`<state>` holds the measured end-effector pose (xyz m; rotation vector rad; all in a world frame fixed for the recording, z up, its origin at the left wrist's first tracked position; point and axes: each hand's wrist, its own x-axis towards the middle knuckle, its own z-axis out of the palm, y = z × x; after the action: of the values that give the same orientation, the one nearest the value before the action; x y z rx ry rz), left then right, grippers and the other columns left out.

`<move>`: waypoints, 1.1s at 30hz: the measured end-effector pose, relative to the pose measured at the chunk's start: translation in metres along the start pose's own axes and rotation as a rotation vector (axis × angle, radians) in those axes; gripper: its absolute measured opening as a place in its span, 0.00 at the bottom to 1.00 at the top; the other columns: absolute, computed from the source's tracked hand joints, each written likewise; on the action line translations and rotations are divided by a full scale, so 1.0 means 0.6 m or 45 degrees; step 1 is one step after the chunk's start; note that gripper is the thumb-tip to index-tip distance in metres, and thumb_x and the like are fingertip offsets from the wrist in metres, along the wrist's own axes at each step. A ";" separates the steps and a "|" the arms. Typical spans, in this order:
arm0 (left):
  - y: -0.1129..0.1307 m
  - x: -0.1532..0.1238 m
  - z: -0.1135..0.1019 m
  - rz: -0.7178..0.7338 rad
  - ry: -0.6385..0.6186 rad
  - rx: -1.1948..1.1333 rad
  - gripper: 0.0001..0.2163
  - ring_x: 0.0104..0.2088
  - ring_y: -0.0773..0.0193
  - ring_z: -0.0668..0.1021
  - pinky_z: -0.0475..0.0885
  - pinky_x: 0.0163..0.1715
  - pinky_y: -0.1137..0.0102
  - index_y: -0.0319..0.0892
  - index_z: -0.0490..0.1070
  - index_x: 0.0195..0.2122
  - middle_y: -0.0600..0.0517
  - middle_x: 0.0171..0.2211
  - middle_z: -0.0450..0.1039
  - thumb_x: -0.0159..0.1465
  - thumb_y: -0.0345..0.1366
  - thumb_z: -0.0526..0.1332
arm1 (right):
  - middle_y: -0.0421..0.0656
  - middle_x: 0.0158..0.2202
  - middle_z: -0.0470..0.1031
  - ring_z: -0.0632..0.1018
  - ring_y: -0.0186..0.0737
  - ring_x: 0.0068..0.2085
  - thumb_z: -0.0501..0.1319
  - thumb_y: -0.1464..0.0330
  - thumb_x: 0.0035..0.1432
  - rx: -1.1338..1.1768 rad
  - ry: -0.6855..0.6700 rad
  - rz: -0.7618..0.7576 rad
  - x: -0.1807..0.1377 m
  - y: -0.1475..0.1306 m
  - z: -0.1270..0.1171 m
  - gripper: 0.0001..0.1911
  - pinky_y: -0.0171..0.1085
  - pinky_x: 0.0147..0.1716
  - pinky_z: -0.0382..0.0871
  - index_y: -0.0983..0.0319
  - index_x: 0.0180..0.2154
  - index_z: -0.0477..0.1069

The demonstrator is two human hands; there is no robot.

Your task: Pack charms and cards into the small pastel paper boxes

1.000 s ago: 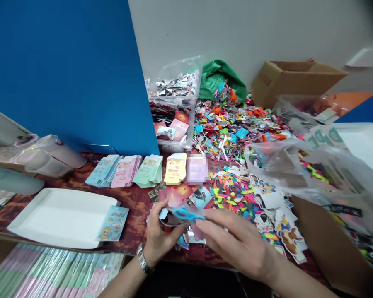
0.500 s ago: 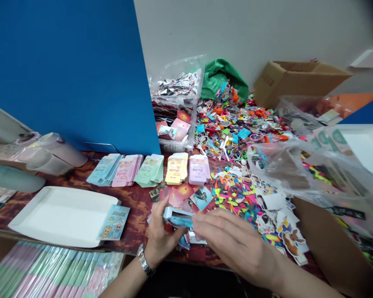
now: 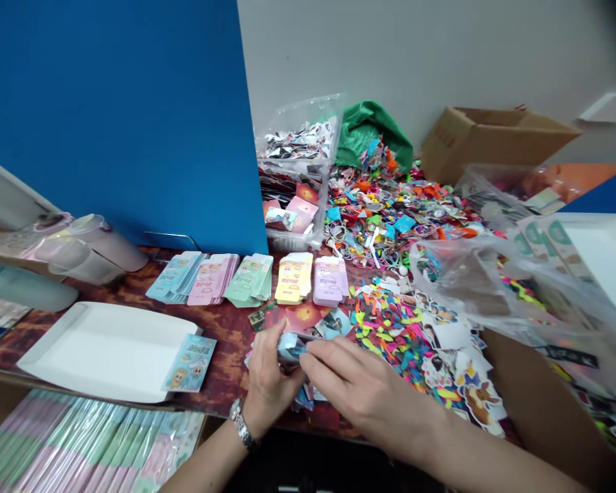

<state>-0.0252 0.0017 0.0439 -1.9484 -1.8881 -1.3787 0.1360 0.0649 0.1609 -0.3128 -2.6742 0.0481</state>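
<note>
The blue box sits at near centre, above the tabletop by its near edge. Likely light, creasable card, it seems best held by its sides. The right hand's fingers bunch narrowly at its top, gripping or not I cannot tell; the left hand's clasp it. Room shows left, toward the white tray; small bright pieces crowd the right.

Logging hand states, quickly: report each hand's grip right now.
Left hand: closed, holding a small light-blue box.
Right hand: bent fingers at the box; whether they pinch it cannot be told.
</note>
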 end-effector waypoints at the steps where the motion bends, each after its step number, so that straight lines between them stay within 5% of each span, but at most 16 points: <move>1: -0.001 -0.001 0.000 -0.020 -0.017 -0.006 0.28 0.46 0.55 0.74 0.74 0.44 0.62 0.38 0.53 0.63 0.41 0.47 0.69 0.63 0.36 0.60 | 0.50 0.35 0.74 0.75 0.43 0.39 0.47 0.78 0.66 -0.006 -0.007 0.016 0.000 0.000 0.002 0.15 0.38 0.37 0.73 0.68 0.40 0.72; 7: -0.007 0.003 -0.004 -0.070 -0.104 -0.015 0.31 0.48 0.53 0.73 0.73 0.45 0.60 0.39 0.53 0.63 0.41 0.48 0.69 0.61 0.36 0.63 | 0.44 0.32 0.72 0.73 0.40 0.34 0.53 0.79 0.63 0.022 -0.195 0.057 0.006 0.013 0.000 0.10 0.36 0.31 0.70 0.64 0.35 0.71; 21: -0.001 0.007 -0.005 -0.102 -0.192 -0.107 0.32 0.47 0.53 0.73 0.72 0.45 0.59 0.40 0.53 0.62 0.42 0.47 0.68 0.59 0.36 0.64 | 0.43 0.28 0.74 0.71 0.42 0.33 0.58 0.76 0.60 -0.189 -0.132 0.072 0.004 0.023 0.041 0.08 0.37 0.27 0.66 0.62 0.29 0.70; 25: -0.003 0.012 -0.007 -0.108 -0.226 -0.181 0.35 0.50 0.54 0.72 0.71 0.47 0.60 0.43 0.48 0.65 0.42 0.51 0.66 0.59 0.35 0.63 | 0.47 0.41 0.77 0.73 0.44 0.38 0.57 0.75 0.61 -0.151 -0.115 0.090 -0.002 0.029 0.033 0.08 0.39 0.33 0.70 0.63 0.41 0.72; 28: -0.005 0.014 -0.007 -0.087 -0.220 -0.226 0.36 0.51 0.55 0.71 0.71 0.48 0.60 0.45 0.45 0.66 0.42 0.52 0.65 0.60 0.34 0.62 | 0.52 0.54 0.71 0.72 0.46 0.49 0.54 0.74 0.64 -0.045 0.012 0.133 -0.018 0.043 0.029 0.13 0.44 0.44 0.71 0.62 0.48 0.72; 33: -0.002 0.010 -0.004 -0.072 -0.267 -0.302 0.34 0.51 0.57 0.71 0.71 0.48 0.61 0.48 0.47 0.65 0.44 0.51 0.63 0.61 0.35 0.63 | 0.49 0.51 0.71 0.73 0.41 0.52 0.53 0.76 0.64 0.420 0.132 0.273 -0.040 0.053 0.051 0.15 0.41 0.48 0.72 0.59 0.48 0.72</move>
<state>-0.0287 0.0052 0.0484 -2.2469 -1.9590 -1.5308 0.1502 0.0912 0.1205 -0.4776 -2.4659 0.5177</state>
